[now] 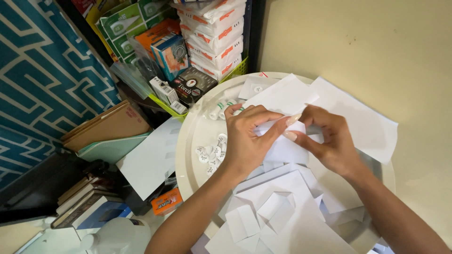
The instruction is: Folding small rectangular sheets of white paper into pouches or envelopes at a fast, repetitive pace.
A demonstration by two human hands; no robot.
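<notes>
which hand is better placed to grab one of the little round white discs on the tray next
Left, probably. The left hand lies right beside the pile of small round discs on the round tray. The right hand is on the far side of the folded paper that both hands pinch.

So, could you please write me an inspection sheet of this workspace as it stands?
Surface: round white tray, largely covered with paper.
Job's things: small white paper piece pinched between both hands.
Clutter: loose paper sheets; small round white discs; small white tubes.
Grippers: left hand and right hand both grip the paper piece.
Cables: nothing seen.
Surroundings: stacked boxes, stacked white packs, brown folders, books, beige wall.
</notes>
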